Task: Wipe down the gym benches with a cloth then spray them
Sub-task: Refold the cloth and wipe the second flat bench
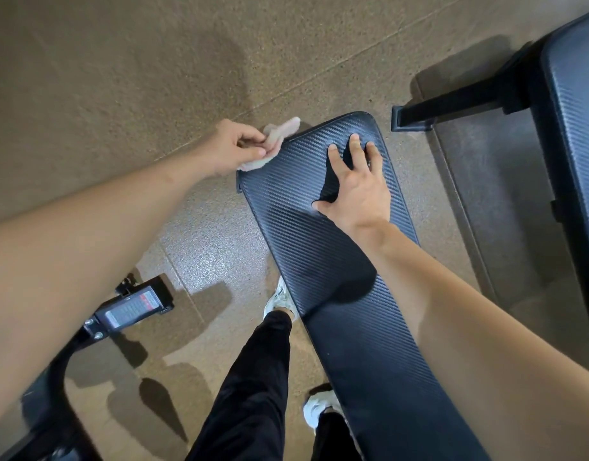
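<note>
A long black gym bench pad (319,254) with a woven texture runs from the bottom right up to the middle of the view. My left hand (235,146) pinches a crumpled pale pink cloth (280,133) at the pad's far left corner, against its edge. My right hand (356,181) rests on top of the pad near its far end, fingers spread and fairly straight, holding nothing. No spray bottle is in view.
A second black bench (576,104) with a black metal foot (452,111) stands at the right. A black machine frame with a label plate (130,311) sits at lower left. My legs and white shoes (280,301) stand left of the pad on brown speckled floor.
</note>
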Motion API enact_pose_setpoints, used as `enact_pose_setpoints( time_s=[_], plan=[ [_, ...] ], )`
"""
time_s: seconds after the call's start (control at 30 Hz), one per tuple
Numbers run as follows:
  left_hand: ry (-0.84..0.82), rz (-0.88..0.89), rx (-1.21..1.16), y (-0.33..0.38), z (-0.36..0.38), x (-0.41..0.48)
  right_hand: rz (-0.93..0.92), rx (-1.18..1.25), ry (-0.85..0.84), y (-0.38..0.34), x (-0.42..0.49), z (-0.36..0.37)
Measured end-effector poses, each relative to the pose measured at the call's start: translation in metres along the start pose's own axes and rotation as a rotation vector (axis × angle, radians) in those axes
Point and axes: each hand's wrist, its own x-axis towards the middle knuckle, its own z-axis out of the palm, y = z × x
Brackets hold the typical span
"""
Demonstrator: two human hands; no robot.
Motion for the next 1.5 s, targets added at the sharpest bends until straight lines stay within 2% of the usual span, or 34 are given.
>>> enact_pose_setpoints(
  time_s=[0.1,0.23,0.33,0.5,0.7,0.83,0.97,1.1,1.27,1.37,1.5],
  plan=[
    [0.16,-0.077,-0.026,-0.013,0.01,-0.029,0.006,0.001,0.0,-0.001,-0.001,0.001],
    [0.344,-0.315,-0.449,-0.017,0.043,-0.063,-0.004,0.01,0.0,0.001,-0.003,-0.001],
    [0.456,-0.432,-0.675,-0.007,0.073,-0.085,-0.013,0.026,0.009,0.005,-0.005,-0.001],
    [0.444,-0.564,-0.898,-0.001,0.128,-0.124,-0.07,0.069,0.026,0.014,-0.009,0.004],
    [0.411,-0.641,-0.915,-0.003,0.178,-0.155,-0.108,0.082,0.128,0.035,-0.071,0.026],
    [0.401,-0.621,-0.834,-0.003,0.204,-0.173,0.064,0.041,0.136,0.061,-0.153,0.071],
    [0.48,-0.581,-0.698,-0.001,0.228,-0.184,0.181,0.027,0.032,0.082,-0.213,0.115],
    [0.461,-0.546,-0.638,-0.01,0.236,-0.181,0.136,0.024,0.005,0.091,-0.218,0.128],
    [0.455,-0.503,-0.779,-0.022,0.252,-0.189,0.107,0.006,-0.038,0.098,-0.214,0.129],
    [0.447,-0.479,-0.717,-0.026,0.268,-0.201,0.083,0.026,-0.061,0.103,-0.213,0.126],
    [0.517,-0.488,-0.602,-0.015,0.285,-0.214,0.024,0.054,-0.074,0.117,-0.219,0.119]
  ],
)
